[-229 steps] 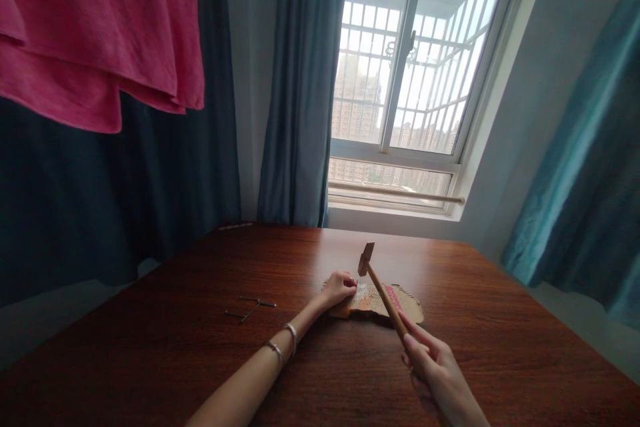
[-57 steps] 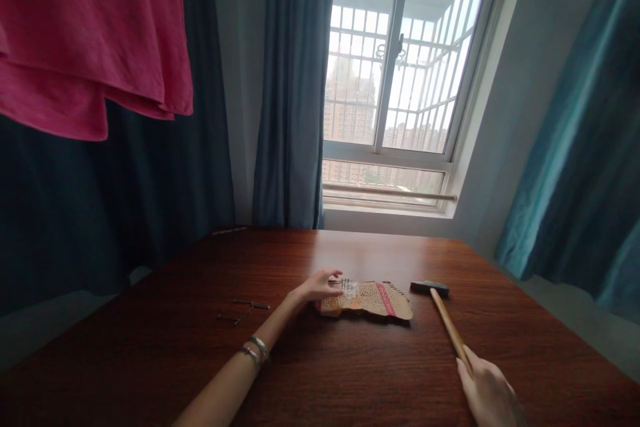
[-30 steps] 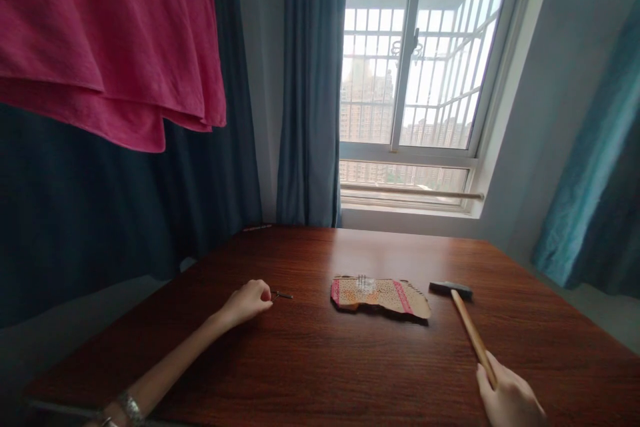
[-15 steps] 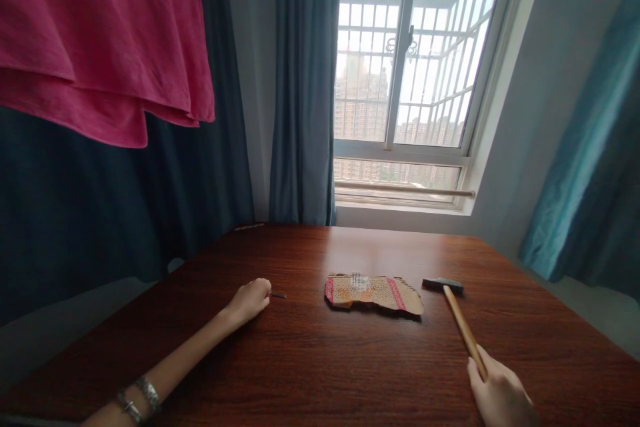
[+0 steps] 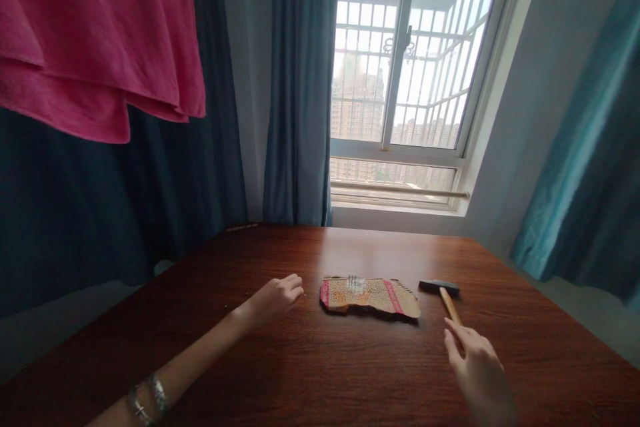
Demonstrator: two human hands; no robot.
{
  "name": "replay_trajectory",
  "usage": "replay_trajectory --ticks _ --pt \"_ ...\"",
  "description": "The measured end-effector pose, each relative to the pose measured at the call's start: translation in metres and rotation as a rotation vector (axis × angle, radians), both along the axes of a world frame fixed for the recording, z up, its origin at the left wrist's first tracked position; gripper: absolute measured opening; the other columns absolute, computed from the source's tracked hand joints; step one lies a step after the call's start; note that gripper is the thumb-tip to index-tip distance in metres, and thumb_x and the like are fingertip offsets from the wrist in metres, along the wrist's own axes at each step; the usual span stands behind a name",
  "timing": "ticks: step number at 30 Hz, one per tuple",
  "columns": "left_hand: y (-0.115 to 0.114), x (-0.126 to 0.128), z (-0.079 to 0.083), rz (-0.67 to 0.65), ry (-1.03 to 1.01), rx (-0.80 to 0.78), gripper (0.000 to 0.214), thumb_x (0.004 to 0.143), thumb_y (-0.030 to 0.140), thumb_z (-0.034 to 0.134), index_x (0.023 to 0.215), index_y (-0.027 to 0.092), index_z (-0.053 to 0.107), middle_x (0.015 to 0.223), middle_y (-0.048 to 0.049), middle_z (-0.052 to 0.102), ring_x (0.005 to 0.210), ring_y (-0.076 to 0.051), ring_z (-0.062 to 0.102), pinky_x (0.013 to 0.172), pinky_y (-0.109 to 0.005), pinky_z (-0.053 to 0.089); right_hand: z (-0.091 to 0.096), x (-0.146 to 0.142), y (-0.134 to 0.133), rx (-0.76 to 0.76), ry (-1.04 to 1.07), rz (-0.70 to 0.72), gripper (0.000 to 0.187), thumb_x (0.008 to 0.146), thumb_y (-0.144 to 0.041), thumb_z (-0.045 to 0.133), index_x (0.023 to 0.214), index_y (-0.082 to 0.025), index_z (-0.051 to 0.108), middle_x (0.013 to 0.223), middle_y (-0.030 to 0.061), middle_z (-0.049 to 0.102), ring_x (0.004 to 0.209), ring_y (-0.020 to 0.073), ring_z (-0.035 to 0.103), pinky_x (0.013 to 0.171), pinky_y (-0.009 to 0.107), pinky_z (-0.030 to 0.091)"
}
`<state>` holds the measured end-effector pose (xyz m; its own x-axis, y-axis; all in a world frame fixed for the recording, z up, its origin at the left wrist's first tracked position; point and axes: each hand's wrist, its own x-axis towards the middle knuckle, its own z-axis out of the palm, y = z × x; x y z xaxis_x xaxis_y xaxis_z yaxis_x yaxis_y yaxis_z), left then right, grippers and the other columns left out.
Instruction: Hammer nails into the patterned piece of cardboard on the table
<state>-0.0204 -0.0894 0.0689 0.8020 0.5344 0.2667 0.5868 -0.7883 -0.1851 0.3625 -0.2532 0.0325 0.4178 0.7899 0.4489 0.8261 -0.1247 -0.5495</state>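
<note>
A torn piece of dotted cardboard [image 5: 380, 296] with pink stripes lies flat on the dark wooden table [image 5: 320, 373]. A few nails [image 5: 353, 279] stand upright in its left part. My left hand [image 5: 277, 297] rests on the table just left of the cardboard, fingers curled in; a nail it took hold of is hidden inside them. A hammer [image 5: 440, 287] lies right of the cardboard, with its dark head on the table. My right hand [image 5: 477, 370] covers the near part of its wooden handle and grips it.
Blue curtains hang on both sides of a barred window [image 5: 400, 80] beyond the table's far edge. A pink cloth [image 5: 95, 33] hangs at the upper left. Two bracelets [image 5: 147, 400] sit on my left wrist.
My left hand picked up a nail from the table's left and moved right to the cardboard. My right hand slid up the handle of the laid-down hammer.
</note>
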Motion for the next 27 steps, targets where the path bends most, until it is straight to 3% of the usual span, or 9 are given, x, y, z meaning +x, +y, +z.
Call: replay_trajectory --ticks 3,5,8,13,21,27 --pt "-0.014 0.039 0.009 -0.285 -0.017 0.135 0.017 0.087 0.011 0.039 0.083 0.015 0.054 0.085 -0.0064 0.054 0.081 -0.016 0.05 0.064 -0.025 0.043 0.018 -0.047 0.029 -0.138 0.496 0.368 0.036 0.076 -0.043 0.049 0.091 -0.015 0.066 0.088 0.012 0.067 0.082 0.0249 0.059 0.067 0.034 0.048" --pt "-0.024 0.061 0.008 -0.41 0.002 0.223 0.018 0.087 0.011 0.037 0.085 0.014 0.054 0.082 -0.0064 0.053 0.079 -0.016 0.05 0.065 -0.026 0.044 0.023 -0.074 0.048 -0.221 0.589 0.465 0.041 0.073 -0.05 0.049 0.081 -0.014 0.068 0.07 0.0085 0.065 0.062 0.021 0.058 0.04 0.026 0.042" --pt "-0.035 0.083 0.0 -0.51 0.01 0.294 0.018 0.087 0.012 0.037 0.079 0.013 0.054 0.077 -0.0052 0.051 0.071 -0.014 0.049 0.057 -0.026 0.042 0.02 -0.098 0.067 -0.315 0.678 0.563 0.038 0.068 -0.049 0.055 0.073 -0.014 0.068 0.064 0.005 0.063 0.053 0.0149 0.054 0.032 0.02 0.035" --pt "-0.037 0.091 -0.01 -0.546 -0.037 0.31 0.017 0.086 0.011 0.038 0.079 0.014 0.054 0.074 -0.005 0.051 0.068 -0.013 0.048 0.053 -0.026 0.041 0.014 -0.103 0.075 -0.406 0.792 0.624 0.033 0.064 -0.044 0.06 0.069 -0.013 0.069 0.064 0.004 0.063 0.052 0.0104 0.05 0.033 0.015 0.032" --pt "-0.039 0.089 -0.008 -0.586 -0.083 0.297 0.021 0.087 0.013 0.036 0.08 0.014 0.055 0.07 -0.0047 0.051 0.064 -0.013 0.049 0.055 -0.027 0.044 0.011 -0.108 0.083 -0.486 0.999 0.718 0.026 0.056 -0.031 0.068 0.076 -0.014 0.07 0.058 0.0003 0.06 0.052 0.0078 0.048 0.04 0.016 0.026" --pt "-0.035 0.092 -0.013 -0.631 -0.107 0.306 0.019 0.086 0.014 0.036 0.083 0.015 0.055 0.073 -0.0053 0.053 0.065 -0.014 0.05 0.053 -0.028 0.044 0.01 -0.112 0.088 -0.552 1.15 0.813 0.024 0.059 -0.033 0.065 0.055 -0.01 0.06 0.051 -0.0008 0.051 0.046 0.0052 0.042 0.037 0.016 0.022"
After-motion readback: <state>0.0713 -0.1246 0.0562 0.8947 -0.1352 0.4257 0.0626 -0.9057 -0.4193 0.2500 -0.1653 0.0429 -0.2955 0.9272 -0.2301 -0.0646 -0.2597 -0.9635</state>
